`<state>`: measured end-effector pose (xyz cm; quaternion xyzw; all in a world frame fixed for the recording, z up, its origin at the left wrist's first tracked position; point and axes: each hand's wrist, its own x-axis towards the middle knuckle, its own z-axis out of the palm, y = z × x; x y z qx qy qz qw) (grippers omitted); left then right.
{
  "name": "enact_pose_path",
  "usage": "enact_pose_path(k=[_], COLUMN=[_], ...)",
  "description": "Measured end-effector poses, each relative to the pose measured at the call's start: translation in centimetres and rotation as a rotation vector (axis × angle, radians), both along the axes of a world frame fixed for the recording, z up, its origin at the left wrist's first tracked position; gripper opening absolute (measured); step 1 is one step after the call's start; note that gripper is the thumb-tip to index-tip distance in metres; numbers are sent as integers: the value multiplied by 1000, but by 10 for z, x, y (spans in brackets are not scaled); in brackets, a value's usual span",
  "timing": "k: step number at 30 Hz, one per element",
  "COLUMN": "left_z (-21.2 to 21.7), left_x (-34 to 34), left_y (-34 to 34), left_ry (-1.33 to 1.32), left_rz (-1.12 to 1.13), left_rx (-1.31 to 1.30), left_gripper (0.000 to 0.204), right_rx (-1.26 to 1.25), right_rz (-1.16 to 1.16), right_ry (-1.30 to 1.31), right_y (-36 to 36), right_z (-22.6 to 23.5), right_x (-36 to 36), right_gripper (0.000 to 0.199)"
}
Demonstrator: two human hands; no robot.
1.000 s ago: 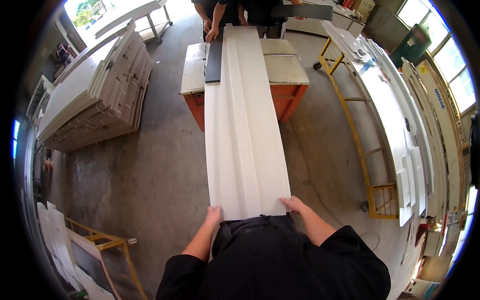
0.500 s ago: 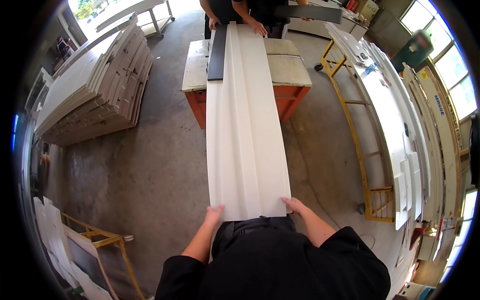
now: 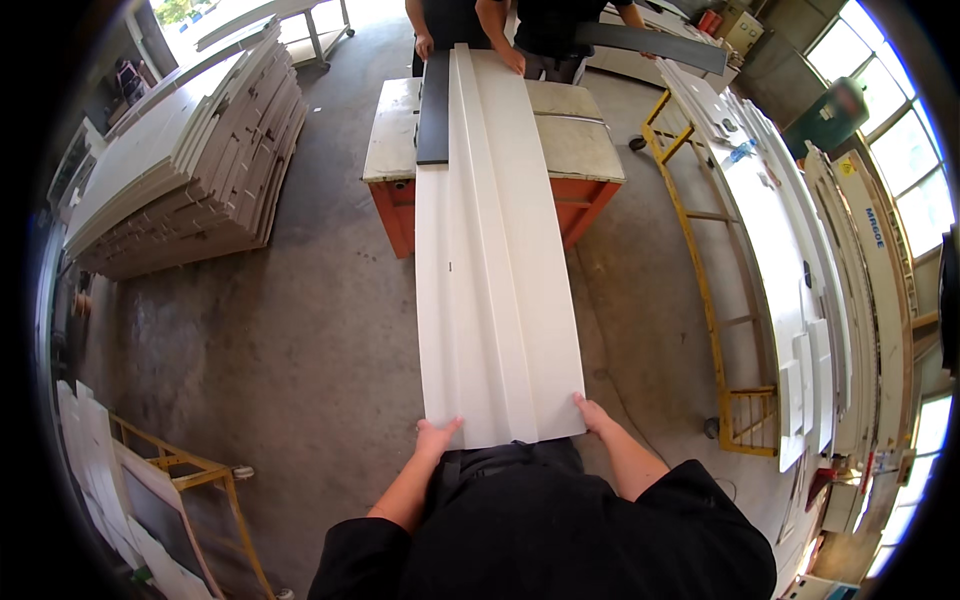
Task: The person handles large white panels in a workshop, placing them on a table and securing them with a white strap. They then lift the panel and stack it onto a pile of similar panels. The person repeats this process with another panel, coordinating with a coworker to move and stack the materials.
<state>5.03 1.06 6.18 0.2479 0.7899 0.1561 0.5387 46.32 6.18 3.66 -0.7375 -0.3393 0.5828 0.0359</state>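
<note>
A long white panel (image 3: pixel 545 330) with raised strips running along its length stretches away from my waist. My left hand (image 3: pixel 438 437) grips its near left corner, thumb on top and the other fingers hidden beneath. At the near right edge my right hand (image 3: pixel 592 413) holds the panel the same way. A dark grey board (image 3: pixel 434 115) lies on the panel's far left part. Across from me, a co-worker's hands (image 3: pixel 514 62) touch the far end. Another person there holds a second dark grey strip (image 3: pixel 655 45).
Under the far half stands an orange workbench (image 3: pixel 592 205) with a pale top. A tall stack of white panels (image 3: pixel 190 170) is at the left. On the right is a yellow wheeled rack (image 3: pixel 712 320) bearing white boards. Another yellow frame (image 3: pixel 190 470) stands at the lower left.
The panel's near end and my hands have shifted slightly to the right. The other person's dark strip has swung right. A small dark mark now shows on the panel's left part.
</note>
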Motion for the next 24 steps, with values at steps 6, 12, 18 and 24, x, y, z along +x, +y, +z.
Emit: enact_pose_path(k=[6,12,18,24], left_z=[-22,-40,-39,-33], left_x=[-9,-16,-17,-17], left_y=[-2,-4,0,1], left_ry=[-26,-118,-216,-203], left_rz=[15,73,118,104], left_rx=[-18,-114,-165,-134], left_gripper=[85,89,88,84], right_rx=[23,237,304,230], right_rz=[-80,-235,-282,-269], right_ry=[37,154,204,164], right_y=[-3,-4,-12,-8], right_z=[-17,4,4,17], right_x=[2,-21,-26,-28], right_gripper=[83,82,75,72])
